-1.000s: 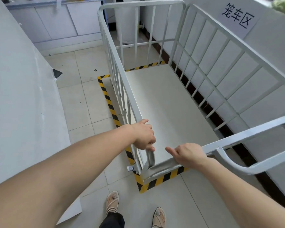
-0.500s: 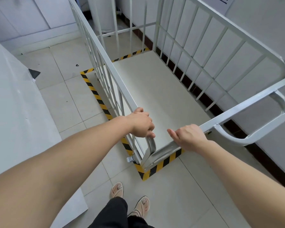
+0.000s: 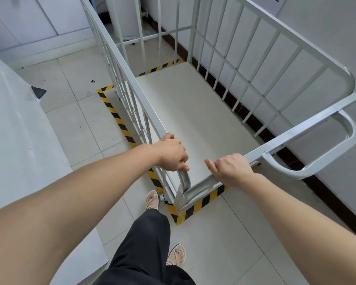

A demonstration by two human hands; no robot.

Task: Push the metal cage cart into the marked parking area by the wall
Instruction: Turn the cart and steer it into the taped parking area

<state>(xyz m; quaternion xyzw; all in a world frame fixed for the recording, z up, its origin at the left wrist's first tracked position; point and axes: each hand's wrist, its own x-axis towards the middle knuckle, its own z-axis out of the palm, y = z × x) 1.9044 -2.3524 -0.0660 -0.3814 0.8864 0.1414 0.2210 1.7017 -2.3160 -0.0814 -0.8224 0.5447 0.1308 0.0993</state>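
The white metal cage cart [image 3: 245, 66] stands along the right wall, its flat deck inside a rectangle of yellow-and-black striped floor tape [image 3: 119, 120]. My left hand [image 3: 171, 154] is closed over the near end of the cart's left top rail. My right hand [image 3: 231, 169] grips the near cross bar, just left of a looped push handle [image 3: 337, 157]. The tape shows along the left side, at the near corner and at the far end of the cart.
A white wall [image 3: 327, 48] with a dark skirting runs close along the cart's right side. A large white panel [image 3: 19, 140] rises on the left. White cabinets [image 3: 39, 21] stand at the back. My sandalled feet [image 3: 152, 199] are on the tiled floor behind the cart.
My view has tilted down and nearer to the cart. I have stepped forward with my left foot. Both hands keep the same grips on the rails.
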